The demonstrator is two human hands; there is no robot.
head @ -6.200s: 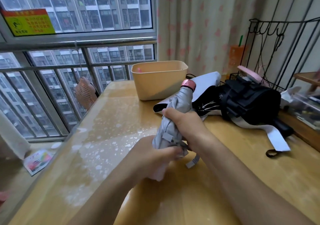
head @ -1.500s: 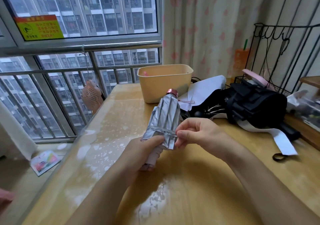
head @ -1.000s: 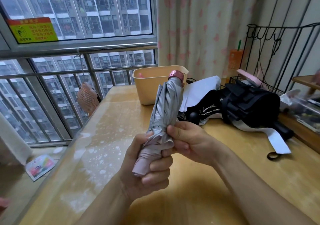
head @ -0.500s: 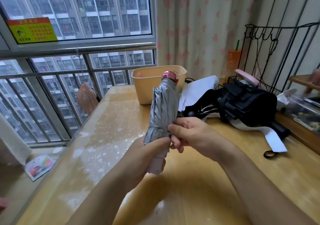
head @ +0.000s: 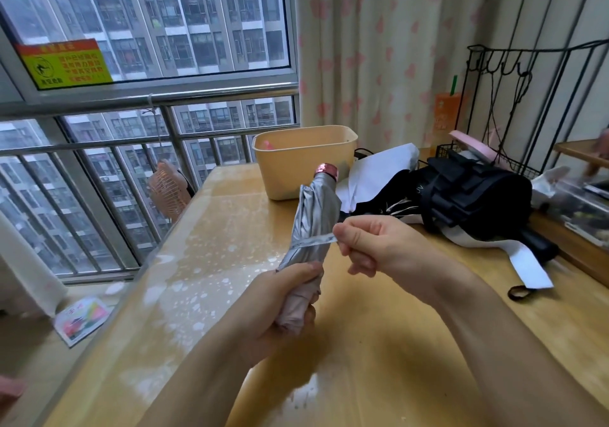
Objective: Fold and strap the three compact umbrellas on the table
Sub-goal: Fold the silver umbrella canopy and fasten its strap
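Silver umbrella (head: 314,225) is held tilted above the middle of the table (head: 395,344), its lower end gripped in the left hand (head: 283,298) so the folds cannot spring loose. The right hand (head: 372,245) pinches the strap (head: 316,240) taut, ready for wrapping. The other 2, a black umbrella (head: 474,202) and a white umbrella (head: 379,169), lie by the far right edge.

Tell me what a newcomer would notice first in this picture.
At centre, the silver umbrella stands rolled and upright. The left hand grips its lower end and the right hand pinches its strap, stretched out to the right. Behind them a black umbrella lies on the table, right of a beige bin.
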